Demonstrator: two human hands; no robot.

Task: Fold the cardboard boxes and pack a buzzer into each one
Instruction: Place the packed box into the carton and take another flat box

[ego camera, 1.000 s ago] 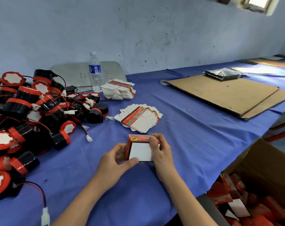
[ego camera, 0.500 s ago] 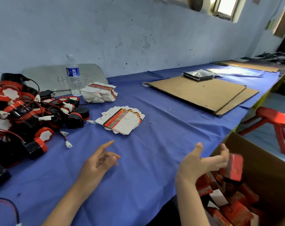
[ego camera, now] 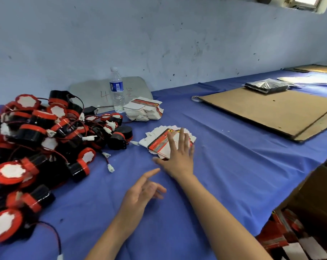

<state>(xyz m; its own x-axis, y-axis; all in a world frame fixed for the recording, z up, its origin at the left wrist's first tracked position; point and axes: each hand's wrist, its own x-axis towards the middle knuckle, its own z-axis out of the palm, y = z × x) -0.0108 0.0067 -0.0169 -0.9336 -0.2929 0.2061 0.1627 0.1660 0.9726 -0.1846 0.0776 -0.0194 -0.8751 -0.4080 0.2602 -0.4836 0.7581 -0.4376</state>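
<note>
A fanned pile of flat red-and-white box blanks (ego camera: pixel 159 139) lies on the blue table. My right hand (ego camera: pixel 177 156) rests on its near right part with straight, spread fingers. My left hand (ego camera: pixel 140 196) hovers lower down over bare cloth, fingers loosely extended, holding nothing. A second, taller stack of flat blanks (ego camera: pixel 144 110) sits further back by the bottle. A big heap of black-and-red buzzers (ego camera: pixel 37 143) with red wires and white plugs fills the left side. Folded red boxes (ego camera: pixel 282 235) lie in a brown carton (ego camera: pixel 320 201) at the lower right.
A water bottle (ego camera: pixel 117 89) stands before a grey board (ego camera: pixel 95 92) leaning on the wall. Large cardboard sheets (ego camera: pixel 267 109) lie at the right with a silver packet (ego camera: pixel 265 86) on them. A tape roll (ego camera: pixel 195 98) sits at their left corner.
My right hand has let the folded box go into the carton and swung left onto the fanned blanks. The left hand stayed low over the cloth. The view turned back left.
</note>
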